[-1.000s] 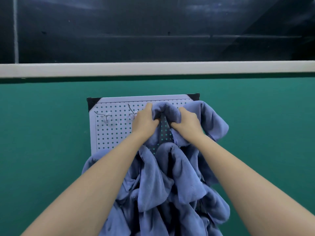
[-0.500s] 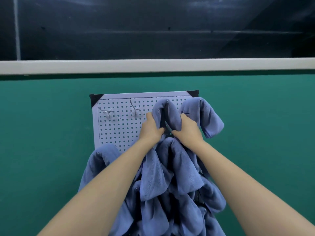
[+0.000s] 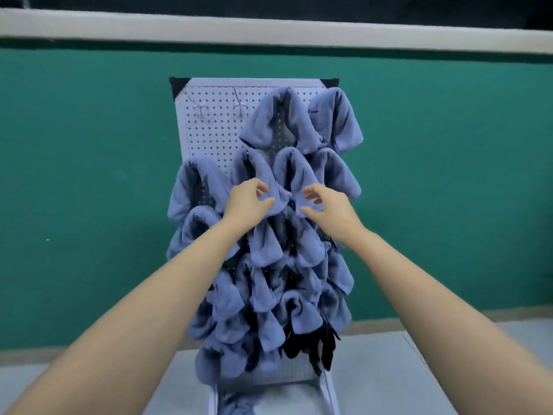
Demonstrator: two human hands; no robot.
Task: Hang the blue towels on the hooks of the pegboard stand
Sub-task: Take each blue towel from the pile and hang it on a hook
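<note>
Both hands had dropped from the top row to mid-board. Left hand and right hand hung half open just before the cloth, fingers loosely curled, gripping nothing. Lower blue towels overlapped too thickly to count; forearms hid some, and a bundle was cut off at the near edge. Two hung bunched in the top row, four below. Two hooks stood bare, top left of the pegboard stand.

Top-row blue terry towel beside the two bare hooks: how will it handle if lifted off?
Probably floppy: the blue terry towel droops in two soft lobes from one thin wire hook. Likely light for its size, as that hook alone seems to carry it. Its fuzzy pile may snag rather than slide off.
</note>
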